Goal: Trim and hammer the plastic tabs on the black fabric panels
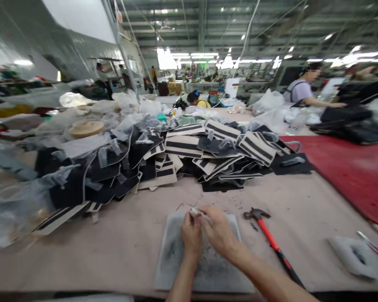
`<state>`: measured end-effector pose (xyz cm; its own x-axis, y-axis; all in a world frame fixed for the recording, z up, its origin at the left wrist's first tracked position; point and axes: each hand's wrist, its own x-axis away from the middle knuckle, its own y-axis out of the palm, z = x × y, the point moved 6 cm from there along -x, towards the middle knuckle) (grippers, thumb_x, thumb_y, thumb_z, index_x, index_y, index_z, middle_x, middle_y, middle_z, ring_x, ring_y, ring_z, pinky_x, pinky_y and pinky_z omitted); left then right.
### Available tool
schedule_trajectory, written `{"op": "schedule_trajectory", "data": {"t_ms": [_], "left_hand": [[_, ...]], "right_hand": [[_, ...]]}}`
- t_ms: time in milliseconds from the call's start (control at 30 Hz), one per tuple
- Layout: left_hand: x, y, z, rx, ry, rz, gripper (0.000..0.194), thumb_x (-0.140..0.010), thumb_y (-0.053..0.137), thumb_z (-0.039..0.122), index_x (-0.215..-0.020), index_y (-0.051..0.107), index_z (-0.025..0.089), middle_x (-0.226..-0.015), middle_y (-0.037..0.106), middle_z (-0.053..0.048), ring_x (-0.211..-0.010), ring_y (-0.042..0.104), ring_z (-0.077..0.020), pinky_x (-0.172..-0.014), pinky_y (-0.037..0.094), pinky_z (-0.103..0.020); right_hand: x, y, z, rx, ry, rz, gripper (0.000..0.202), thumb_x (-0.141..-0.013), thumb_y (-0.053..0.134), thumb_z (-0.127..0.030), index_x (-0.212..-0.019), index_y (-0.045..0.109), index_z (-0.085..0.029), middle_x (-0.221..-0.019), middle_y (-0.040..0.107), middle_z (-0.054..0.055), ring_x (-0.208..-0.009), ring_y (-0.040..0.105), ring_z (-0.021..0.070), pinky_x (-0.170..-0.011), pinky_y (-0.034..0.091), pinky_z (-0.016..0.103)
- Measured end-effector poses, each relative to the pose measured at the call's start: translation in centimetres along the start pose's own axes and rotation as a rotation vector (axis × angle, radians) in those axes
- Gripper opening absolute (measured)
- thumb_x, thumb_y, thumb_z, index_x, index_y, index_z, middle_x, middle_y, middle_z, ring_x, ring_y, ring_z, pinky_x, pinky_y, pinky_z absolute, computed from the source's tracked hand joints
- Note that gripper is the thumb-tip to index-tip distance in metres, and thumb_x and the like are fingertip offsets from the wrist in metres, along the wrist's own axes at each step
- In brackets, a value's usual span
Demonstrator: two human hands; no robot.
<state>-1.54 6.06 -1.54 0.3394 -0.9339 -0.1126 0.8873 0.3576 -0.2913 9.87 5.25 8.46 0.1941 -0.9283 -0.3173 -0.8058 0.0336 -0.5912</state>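
My left hand (pixel 191 235) and my right hand (pixel 219 230) meet above a grey square slab (pixel 176 272) on the table. Both have bent, closed fingers around a small whitish piece (pixel 194 212), blurred and mostly covered by the fingertips. Its kind does not show. To the right of the slab lies a hammer (pixel 272 241) with a red and black handle, its head pointing away from me. A few small dark bits (pixel 253 226) lie beside the hammer head.
Beyond the slab spreads a heap of black and cream striped panels (pixel 182 147), with plastic-wrapped parts. A white block (pixel 349 256) lies at the right, near a pen-like tool (pixel 373 247). Red sheeting (pixel 343 172) covers the table's right side. A co-worker (pixel 302 88) handles black material there.
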Motion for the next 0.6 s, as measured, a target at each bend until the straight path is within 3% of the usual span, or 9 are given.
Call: {"op": "schedule_trajectory", "data": {"t_ms": [100, 167, 267, 333, 467, 600], "left_hand": [[-0.6, 0.2, 0.1, 0.01, -0.023, 0.0, 0.04, -0.086, 0.054, 0.058, -0.079, 0.062, 0.019, -0.067, 0.067, -0.004, -0.066, 0.063, -0.0222, -0.062, 0.048, -0.029], [-0.8, 0.4, 0.1, 0.004, -0.047, -0.006, 0.043, -0.083, 0.055, 0.061, -0.078, 0.063, 0.019, -0.068, 0.069, -0.004, -0.067, 0.065, -0.0232, -0.062, 0.048, -0.028], [-0.9, 0.4, 0.1, -0.002, -0.073, -0.017, 0.046, -0.082, 0.054, 0.064, -0.079, 0.064, 0.019, -0.072, 0.072, -0.006, -0.071, 0.069, -0.0257, -0.063, 0.051, -0.029], [-0.9, 0.3, 0.3, -0.015, -0.073, -0.007, 0.047, -0.081, 0.054, 0.065, -0.078, 0.064, 0.019, -0.073, 0.073, -0.007, -0.072, 0.07, -0.0268, -0.063, 0.051, -0.03], [-0.8, 0.3, 0.8, -0.044, -0.058, 0.0, 0.046, -0.08, 0.055, 0.065, -0.076, 0.063, 0.019, -0.072, 0.073, -0.007, -0.072, 0.071, -0.0275, -0.063, 0.052, -0.031], [-0.8, 0.4, 0.9, -0.063, -0.064, -0.001, 0.045, -0.08, 0.056, 0.063, -0.078, 0.063, 0.019, -0.073, 0.073, -0.008, -0.073, 0.072, -0.0278, -0.065, 0.054, -0.032]], "right_hand": [[-4.4, -8.2, 8.0, 0.236, 0.278, 0.163, 0.03, -0.09, 0.047, -0.026, -0.111, 0.067, -0.019, -0.109, 0.071, 0.008, -0.1, 0.066, 0.02, -0.091, 0.05, 0.031], [-6.7, -12.9, 11.7, 0.327, 0.401, 0.23, 0.035, -0.093, 0.041, -0.027, -0.112, 0.068, -0.016, -0.108, 0.072, 0.01, -0.099, 0.066, 0.0204, -0.088, 0.05, 0.031], [-9.1, -16.7, 15.3, 0.402, 0.489, 0.249, 0.041, -0.093, 0.036, -0.024, -0.114, 0.069, -0.012, -0.108, 0.071, 0.013, -0.099, 0.065, 0.0215, -0.085, 0.048, 0.031], [-9.9, -17.2, 16.8, 0.455, 0.513, 0.206, 0.038, -0.089, 0.041, -0.019, -0.114, 0.07, -0.013, -0.111, 0.07, 0.013, -0.101, 0.063, 0.023, -0.087, 0.045, 0.032], [-9.9, -15.9, 17.8, 0.546, 0.454, 0.067, 0.037, -0.075, 0.056, -0.008, -0.106, 0.073, -0.016, -0.116, 0.068, 0.015, -0.113, 0.054, 0.0305, -0.1, 0.032, 0.044], [-9.2, -14.7, 17.3, 0.56, 0.364, 0.014, 0.024, -0.084, 0.051, -0.009, -0.096, 0.072, -0.012, -0.111, 0.068, 0.018, -0.118, 0.047, 0.031, -0.107, 0.019, 0.047]]}}
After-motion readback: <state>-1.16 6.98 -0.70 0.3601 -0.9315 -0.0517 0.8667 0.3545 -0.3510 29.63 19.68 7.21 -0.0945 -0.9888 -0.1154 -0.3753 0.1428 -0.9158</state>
